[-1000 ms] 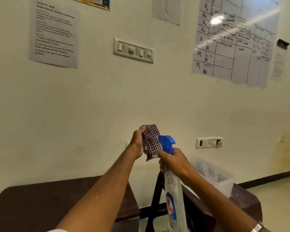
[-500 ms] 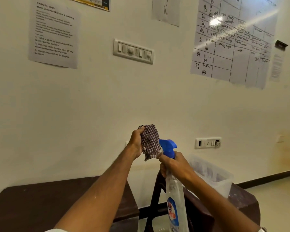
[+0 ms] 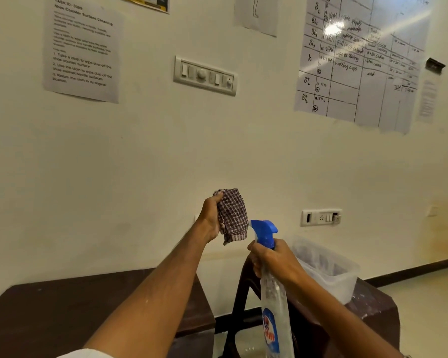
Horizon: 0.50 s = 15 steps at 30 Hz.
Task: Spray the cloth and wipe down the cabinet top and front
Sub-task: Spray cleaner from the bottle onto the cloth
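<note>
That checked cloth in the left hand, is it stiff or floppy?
Probably floppy: the cloth bunches in the left hand and its lower edge hangs loose below the grip. It likely weighs little, since a few fingers hold it up. Spray from the bottle would probably make it limper.
</note>
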Tool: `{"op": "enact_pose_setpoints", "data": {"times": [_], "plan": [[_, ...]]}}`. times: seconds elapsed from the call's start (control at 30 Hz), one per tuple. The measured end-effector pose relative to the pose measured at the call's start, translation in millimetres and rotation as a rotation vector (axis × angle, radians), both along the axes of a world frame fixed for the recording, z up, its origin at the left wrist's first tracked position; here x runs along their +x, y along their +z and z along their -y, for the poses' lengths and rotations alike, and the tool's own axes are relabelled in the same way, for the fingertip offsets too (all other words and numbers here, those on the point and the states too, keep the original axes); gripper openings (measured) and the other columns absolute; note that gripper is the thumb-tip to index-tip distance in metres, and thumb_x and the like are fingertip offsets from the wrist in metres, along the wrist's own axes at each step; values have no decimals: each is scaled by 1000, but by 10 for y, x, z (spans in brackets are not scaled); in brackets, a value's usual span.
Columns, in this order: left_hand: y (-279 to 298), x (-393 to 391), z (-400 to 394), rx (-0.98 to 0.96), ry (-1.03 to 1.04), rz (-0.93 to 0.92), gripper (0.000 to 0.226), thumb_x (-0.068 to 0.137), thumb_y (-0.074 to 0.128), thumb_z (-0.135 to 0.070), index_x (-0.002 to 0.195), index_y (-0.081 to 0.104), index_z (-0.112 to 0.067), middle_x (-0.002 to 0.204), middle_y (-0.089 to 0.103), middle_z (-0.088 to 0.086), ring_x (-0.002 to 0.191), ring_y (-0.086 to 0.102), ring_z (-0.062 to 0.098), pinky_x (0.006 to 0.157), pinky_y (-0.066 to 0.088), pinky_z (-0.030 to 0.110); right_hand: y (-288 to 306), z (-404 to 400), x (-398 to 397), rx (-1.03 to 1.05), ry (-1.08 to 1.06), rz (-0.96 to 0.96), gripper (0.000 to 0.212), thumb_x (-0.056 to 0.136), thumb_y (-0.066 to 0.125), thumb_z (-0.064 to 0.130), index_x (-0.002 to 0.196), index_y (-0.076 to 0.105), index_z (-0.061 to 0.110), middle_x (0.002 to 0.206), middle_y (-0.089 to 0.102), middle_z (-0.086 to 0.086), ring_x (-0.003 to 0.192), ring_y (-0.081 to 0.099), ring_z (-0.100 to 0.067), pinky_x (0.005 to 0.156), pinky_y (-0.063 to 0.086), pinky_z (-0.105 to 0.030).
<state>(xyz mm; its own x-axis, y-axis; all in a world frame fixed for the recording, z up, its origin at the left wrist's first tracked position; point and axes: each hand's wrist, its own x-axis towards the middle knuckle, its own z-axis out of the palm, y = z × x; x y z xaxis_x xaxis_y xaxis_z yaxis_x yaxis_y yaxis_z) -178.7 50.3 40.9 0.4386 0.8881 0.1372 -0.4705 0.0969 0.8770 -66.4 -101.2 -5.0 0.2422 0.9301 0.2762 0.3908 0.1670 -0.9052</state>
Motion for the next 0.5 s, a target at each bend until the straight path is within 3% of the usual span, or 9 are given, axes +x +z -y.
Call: {"op": "enact_pose_setpoints", "data": {"times": [0.17, 0.33, 0.5], "plan": [[14, 30, 35, -9, -9, -6, 38, 96, 37, -37, 103, 64, -10, 102, 68, 14, 91, 64, 29, 77, 52, 40, -14, 41, 14, -19, -14, 39, 15, 88, 57, 18, 79, 55, 7, 58, 55, -2, 54, 55, -14, 57, 50, -24], [37, 55, 52, -17, 0, 13, 41, 97, 37, -36, 114, 60, -7, 106, 67, 16, 92, 63, 29, 76, 52, 39, -67, 75, 1, -58, 19, -10, 16, 88, 59, 20, 90, 58, 4, 60, 56, -2, 55, 55, -15, 61, 50, -27], [20, 73, 67, -20, -9, 18, 42, 97, 38, -36, 116, 60, -5, 107, 67, 16, 92, 63, 29, 78, 53, 40, -31, 135, 9, -27, -18, 54, 16, 89, 57, 20, 78, 56, 9, 59, 57, -2, 55, 56, -15, 62, 51, -27]]}}
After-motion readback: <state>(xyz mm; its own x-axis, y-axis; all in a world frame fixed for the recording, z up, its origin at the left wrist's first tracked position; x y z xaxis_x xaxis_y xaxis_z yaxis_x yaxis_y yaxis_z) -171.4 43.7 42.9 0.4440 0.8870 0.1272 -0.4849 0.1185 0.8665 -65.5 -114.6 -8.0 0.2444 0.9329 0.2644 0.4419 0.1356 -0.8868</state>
